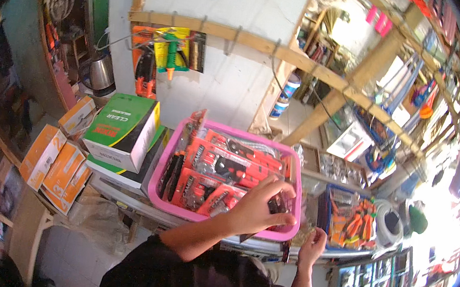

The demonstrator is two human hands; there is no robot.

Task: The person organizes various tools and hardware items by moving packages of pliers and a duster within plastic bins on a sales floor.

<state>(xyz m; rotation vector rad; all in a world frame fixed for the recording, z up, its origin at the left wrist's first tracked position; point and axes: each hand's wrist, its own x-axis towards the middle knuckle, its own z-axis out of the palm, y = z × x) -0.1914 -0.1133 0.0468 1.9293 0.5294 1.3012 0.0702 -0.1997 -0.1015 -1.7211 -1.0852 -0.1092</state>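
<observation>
- The left hand (259, 206) is held over the right, near part of a pink plastic basket (179, 211), its fingers half curled and its thumb set apart from them
- Dark and red packaging is seen in the gap between that thumb and fingers; whether it is gripped or only lies behind cannot be told
- The right hand (311, 248) is held just right of the basket's near right corner, its fingers bent in toward the thumb; whether anything is pinched there cannot be told
- The basket is filled with red-carded tool packs (222, 165), laid across one another, some tilted up against the left side
- Dark-handled tools (170, 177) are stood along the basket's left wall
- Just left of the basket, a green-and-white carton (121, 131) is stacked on another box, and orange-and-white boxes (41, 156) are grouped farther left
- To the right, a blue basket (323, 211) is filled with orange-handled tools (358, 223), and a coil of white hose (388, 223) is placed beside it
- On the far side, carded goods (145, 66) and a green tool with an orange tip (171, 60) are hung from a wooden rail (245, 36)
</observation>
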